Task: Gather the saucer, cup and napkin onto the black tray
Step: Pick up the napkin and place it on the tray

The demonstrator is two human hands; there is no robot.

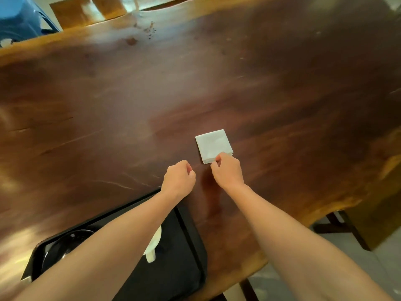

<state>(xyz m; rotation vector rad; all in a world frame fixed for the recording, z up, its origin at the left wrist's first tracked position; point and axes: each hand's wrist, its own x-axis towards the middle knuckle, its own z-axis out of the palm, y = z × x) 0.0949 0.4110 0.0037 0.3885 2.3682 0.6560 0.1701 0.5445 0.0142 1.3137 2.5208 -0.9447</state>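
Observation:
A folded white napkin (pixel 212 144) lies flat on the dark wooden table (pixel 152 94). My right hand (pixel 227 170) pinches its near corner. My left hand (pixel 179 180) hovers in a loose fist just left of it, holding nothing. The black tray (pixel 184 246) sits at the table's near edge under my left forearm. On it stand a dark saucer (pixel 65 242) at the left and a white cup (pixel 154 244), mostly hidden by my arm.
The table's right edge runs diagonally past my right arm, with a dark wooden chair (pixel 342 224) and tiled floor beyond it. A blue object (pixel 19 16) stands past the far left edge.

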